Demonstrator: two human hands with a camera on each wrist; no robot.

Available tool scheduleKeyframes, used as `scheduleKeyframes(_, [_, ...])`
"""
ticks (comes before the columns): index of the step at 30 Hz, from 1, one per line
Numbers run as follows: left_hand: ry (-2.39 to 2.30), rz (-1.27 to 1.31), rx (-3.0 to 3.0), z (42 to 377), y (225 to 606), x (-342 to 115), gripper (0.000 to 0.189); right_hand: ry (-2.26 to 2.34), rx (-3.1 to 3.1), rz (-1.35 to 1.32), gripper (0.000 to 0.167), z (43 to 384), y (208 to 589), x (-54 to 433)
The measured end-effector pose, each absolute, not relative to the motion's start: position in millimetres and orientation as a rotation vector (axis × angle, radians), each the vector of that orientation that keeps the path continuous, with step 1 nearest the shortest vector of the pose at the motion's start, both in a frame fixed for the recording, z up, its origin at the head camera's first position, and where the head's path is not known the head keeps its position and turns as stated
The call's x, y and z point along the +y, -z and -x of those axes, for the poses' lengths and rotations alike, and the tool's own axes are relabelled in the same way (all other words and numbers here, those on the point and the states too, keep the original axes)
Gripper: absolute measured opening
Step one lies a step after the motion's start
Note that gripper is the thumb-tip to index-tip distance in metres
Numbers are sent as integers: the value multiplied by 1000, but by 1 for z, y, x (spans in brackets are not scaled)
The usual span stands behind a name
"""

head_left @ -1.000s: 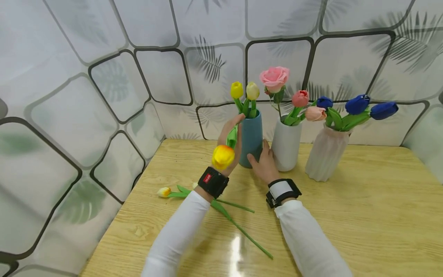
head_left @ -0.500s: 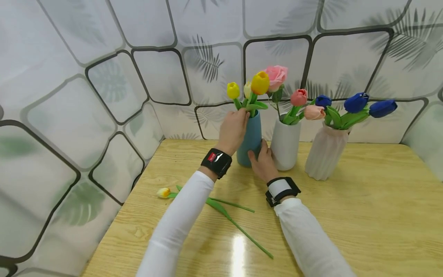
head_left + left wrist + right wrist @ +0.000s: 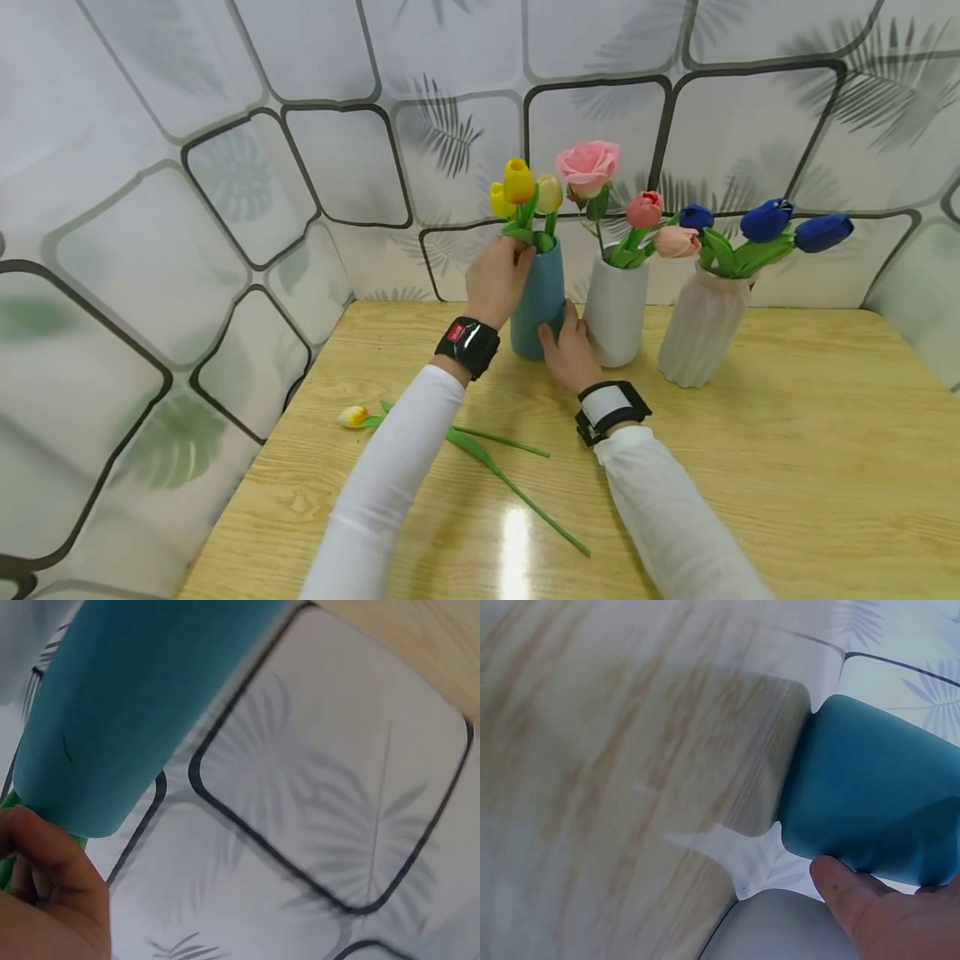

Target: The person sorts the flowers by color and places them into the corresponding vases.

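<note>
In the head view, the red label (image 3: 456,332) on the black wristband (image 3: 474,353) was illegible; a wood-grain table (image 3: 757,467) met leaf-patterned walls (image 3: 337,162). Centrally, the left hand (image 3: 497,279) pinched a yellow tulip (image 3: 518,182) by its stem, at the blue vase (image 3: 543,292). The left wrist view showed the vase upper left; the right wrist view, the right hand (image 3: 892,919) clasping it, lower right.

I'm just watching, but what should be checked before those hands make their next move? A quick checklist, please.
1. Blue vase standing upright on the table: ok.
2. Right hand steadying it: ok, touching low on its side.
3. Left hand holding the upper yellow tulip: seems ok, fingers pinching green at the rim.
4. That tulip's stem fully down: cannot tell, its lower end is hidden.
5. Right hand clear of the white vase: cannot tell, they look very close.
6. Loose flowers off the table: not ok, a yellow-white tulip lies there.
</note>
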State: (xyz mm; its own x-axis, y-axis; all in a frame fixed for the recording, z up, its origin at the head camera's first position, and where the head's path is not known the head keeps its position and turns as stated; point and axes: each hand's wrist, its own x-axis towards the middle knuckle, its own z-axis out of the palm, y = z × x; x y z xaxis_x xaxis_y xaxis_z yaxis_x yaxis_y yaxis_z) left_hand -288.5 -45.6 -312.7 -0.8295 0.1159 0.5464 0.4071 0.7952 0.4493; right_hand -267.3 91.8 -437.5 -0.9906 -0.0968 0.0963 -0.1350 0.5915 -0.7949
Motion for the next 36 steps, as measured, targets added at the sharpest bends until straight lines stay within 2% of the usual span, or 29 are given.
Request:
scheduleKeyframes(7, [1203,551,-2337,286,323,-48,20,-1419,-2771,-203,71,267,441,91])
scheduleKeyframes(15, [1252,473,-2233,275,355,-47,36,-1418,-2797,-233,73,266,443,92])
scheduleKeyframes(29, [1271,391,-2440,242,401,-77,23,-1431,-2810,-278,77,257,444,95])
scheduleKeyframes(36, [1249,356,-2498,230,413,-91,21,-1470,-2767,-353,73,246,444,99])
